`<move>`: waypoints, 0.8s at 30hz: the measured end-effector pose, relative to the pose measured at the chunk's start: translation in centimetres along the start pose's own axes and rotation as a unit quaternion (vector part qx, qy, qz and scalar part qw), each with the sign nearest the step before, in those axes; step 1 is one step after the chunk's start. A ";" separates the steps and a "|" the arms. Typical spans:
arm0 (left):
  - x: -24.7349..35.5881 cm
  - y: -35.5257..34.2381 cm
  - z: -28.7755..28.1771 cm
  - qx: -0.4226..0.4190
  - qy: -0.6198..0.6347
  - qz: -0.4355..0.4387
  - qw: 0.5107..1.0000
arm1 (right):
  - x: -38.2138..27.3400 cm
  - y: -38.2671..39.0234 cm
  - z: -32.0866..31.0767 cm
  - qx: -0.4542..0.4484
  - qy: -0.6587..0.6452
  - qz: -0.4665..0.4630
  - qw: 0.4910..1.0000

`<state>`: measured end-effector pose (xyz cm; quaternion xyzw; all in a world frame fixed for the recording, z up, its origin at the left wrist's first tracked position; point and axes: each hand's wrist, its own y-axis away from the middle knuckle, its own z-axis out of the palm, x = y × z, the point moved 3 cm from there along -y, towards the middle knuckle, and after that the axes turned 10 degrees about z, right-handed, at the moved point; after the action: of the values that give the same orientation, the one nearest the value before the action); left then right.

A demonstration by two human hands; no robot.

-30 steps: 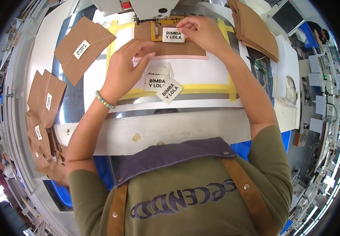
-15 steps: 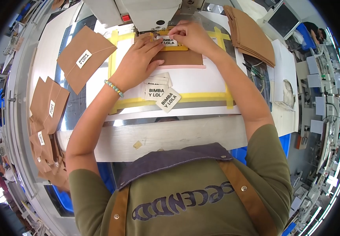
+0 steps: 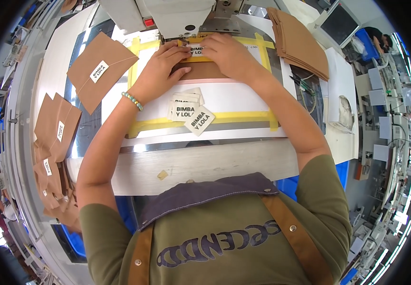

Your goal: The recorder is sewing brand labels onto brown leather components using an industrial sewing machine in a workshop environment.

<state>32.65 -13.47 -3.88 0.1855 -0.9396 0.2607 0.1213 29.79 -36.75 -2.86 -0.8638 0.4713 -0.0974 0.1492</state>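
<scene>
Under the head of a white sewing machine (image 3: 174,18), a white printed label (image 3: 195,50) sits inside a yellow frame (image 3: 198,59) over a flat brown fabric piece (image 3: 199,72). My left hand (image 3: 160,70) rests at the frame's left side, fingers stretched out and thumb apart on the brown piece. Over the right end of the label and frame lies my right hand (image 3: 230,56), its fingers extended and partly covering the label. Several loose white labels (image 3: 199,119) overlap in a small pile in front of the hands.
A stack of brown pieces (image 3: 300,45) stands at the back right, near scissors (image 3: 301,81). One labelled brown piece (image 3: 98,71) lies to the left. More labelled pieces (image 3: 55,126) hang over the left table edge. Yellow tape (image 3: 158,124) borders the white work sheet.
My right hand has gone from a pinch at the label's upper edge to lying lower over the frame's right side. My left hand has shifted slightly on the frame's left.
</scene>
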 end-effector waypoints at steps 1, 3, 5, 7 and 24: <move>0.1 0.0 -0.1 0.002 -0.007 0.004 1.000 | -0.2 0.2 0.2 0.001 -0.001 0.000 1.000; 0.1 0.3 -0.6 0.009 0.004 0.000 1.000 | -0.2 0.5 0.5 0.002 -0.126 0.029 0.992; 0.3 0.6 -0.9 0.016 0.017 -0.002 1.000 | 0.2 0.5 0.7 -0.015 -0.135 0.035 0.990; 0.7 0.7 -1.4 0.039 -0.008 -0.016 0.999 | 0.6 0.5 1.0 -0.032 -0.144 0.042 0.988; 0.7 0.7 -3.1 -0.026 -0.030 -0.019 0.999 | 0.2 -0.4 0.9 -0.039 -0.144 0.056 0.987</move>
<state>32.11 -11.45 -1.43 0.2079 -0.9457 0.2277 0.1032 30.50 -36.52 -3.59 -0.8463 0.4957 0.0549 0.1874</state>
